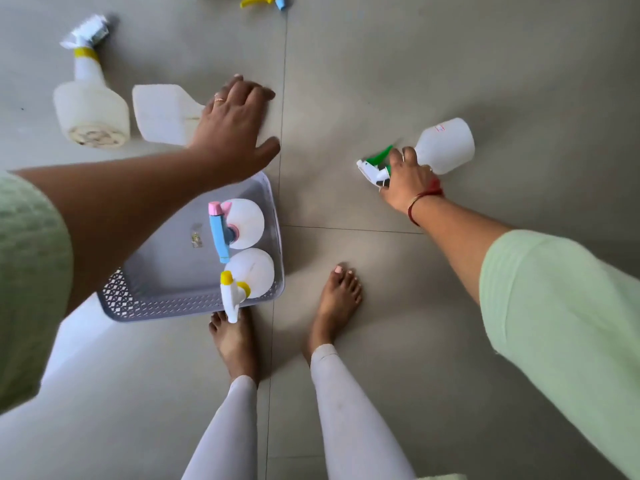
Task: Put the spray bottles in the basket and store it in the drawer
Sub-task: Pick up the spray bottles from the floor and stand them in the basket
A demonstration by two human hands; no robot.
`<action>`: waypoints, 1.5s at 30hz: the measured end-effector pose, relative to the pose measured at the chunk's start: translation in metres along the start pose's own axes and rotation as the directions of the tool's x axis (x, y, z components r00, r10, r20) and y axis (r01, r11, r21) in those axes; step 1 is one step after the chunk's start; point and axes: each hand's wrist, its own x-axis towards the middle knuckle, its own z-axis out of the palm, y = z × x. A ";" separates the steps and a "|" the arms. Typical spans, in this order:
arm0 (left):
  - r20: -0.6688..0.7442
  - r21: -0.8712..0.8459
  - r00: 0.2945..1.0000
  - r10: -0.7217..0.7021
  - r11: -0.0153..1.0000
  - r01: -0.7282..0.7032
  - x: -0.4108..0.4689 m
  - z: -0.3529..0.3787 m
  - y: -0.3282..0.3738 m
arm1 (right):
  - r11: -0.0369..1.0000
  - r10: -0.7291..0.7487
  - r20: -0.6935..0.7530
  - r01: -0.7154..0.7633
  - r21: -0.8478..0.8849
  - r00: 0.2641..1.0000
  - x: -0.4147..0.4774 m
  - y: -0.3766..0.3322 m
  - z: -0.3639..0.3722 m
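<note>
A grey perforated basket (166, 303) stands on the floor by my feet. In it stand two white spray bottles, one with a blue and pink trigger head (244, 220) and one with a yellow and white head (251, 270). My right hand (407, 180) is shut on the neck of a white bottle with a green and white trigger (445, 143), which lies on the floor to the right. My left hand (232, 128) hovers with fingers spread over the neck end of a white bottle (161, 112) lying on its side beyond the basket.
Another white bottle with a yellow collar (90, 105) lies at the far left. A yellow and blue spray head (265, 0) shows at the top edge. My bare feet (337, 303) stand just right of the basket on grey floor tiles.
</note>
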 end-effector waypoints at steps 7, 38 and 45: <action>0.095 0.008 0.994 -0.047 0.999 0.046 0.033 0.035 0.011 | 0.991 0.023 0.030 -0.027 0.128 0.999 0.030 -0.008 0.043; -0.077 -0.554 0.860 -0.504 0.739 0.383 -0.166 -0.053 -0.092 | 0.346 -0.213 -0.484 0.529 0.775 0.848 -0.138 -0.284 -0.063; -0.004 -0.678 0.777 -0.629 0.573 0.461 -0.213 -0.026 -0.117 | 0.384 -0.348 -0.344 0.468 0.796 0.872 -0.181 -0.318 -0.020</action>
